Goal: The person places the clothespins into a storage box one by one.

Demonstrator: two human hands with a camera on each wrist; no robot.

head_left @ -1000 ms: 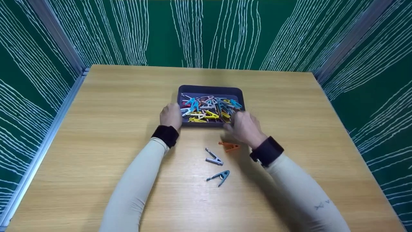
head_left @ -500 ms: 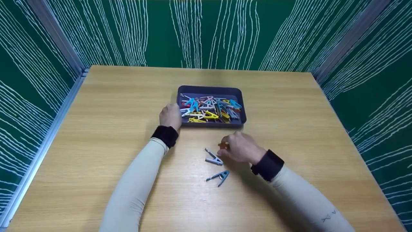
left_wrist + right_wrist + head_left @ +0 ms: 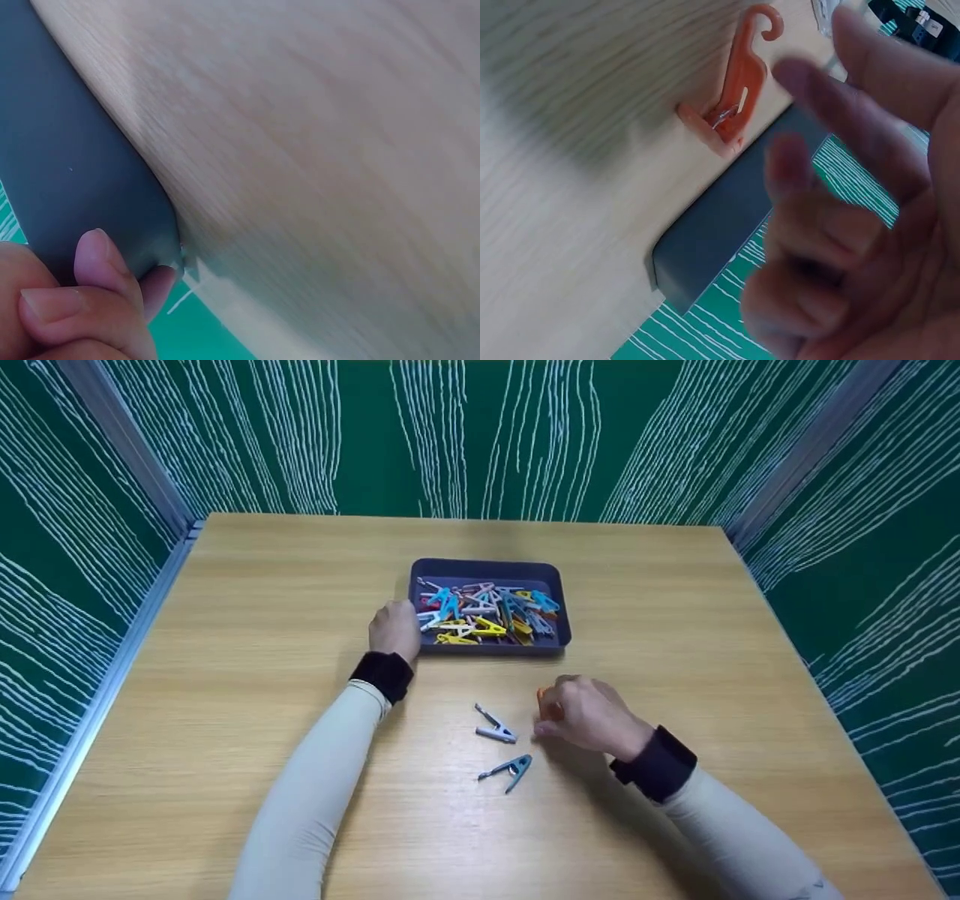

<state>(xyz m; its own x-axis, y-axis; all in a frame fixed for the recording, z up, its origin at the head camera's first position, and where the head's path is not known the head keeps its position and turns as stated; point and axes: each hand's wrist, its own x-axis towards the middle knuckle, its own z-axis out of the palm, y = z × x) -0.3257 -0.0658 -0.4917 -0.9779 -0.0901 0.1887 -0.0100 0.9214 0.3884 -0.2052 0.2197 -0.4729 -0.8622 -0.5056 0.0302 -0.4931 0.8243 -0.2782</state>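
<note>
My left hand [image 3: 394, 631] grips the left side of a dark grey tray [image 3: 491, 649]; in the left wrist view its curled fingers [image 3: 105, 259] lie at the tray's corner. Inside the tray is a pile of clothespins [image 3: 487, 615] in yellow, blue, white and pink. My right hand [image 3: 589, 716] is low over the table in front of the tray. Beside its fingertips is an orange clothespin [image 3: 739, 82] with a hooked end. In the right wrist view the fingers are loosely bent and apart from this clothespin, which lies against the wood.
A pale lilac clothespin [image 3: 496, 730] and a grey-blue clothespin [image 3: 511, 769] lie on the wooden table [image 3: 225, 697] between the forearms. Green walls with white lines [image 3: 510, 442] stand behind the table and along both sides.
My right hand came back from the tray to the orange clothespin, then moved right. The orange clothespin has shifted right and turned. My left hand stays on the tray.
</note>
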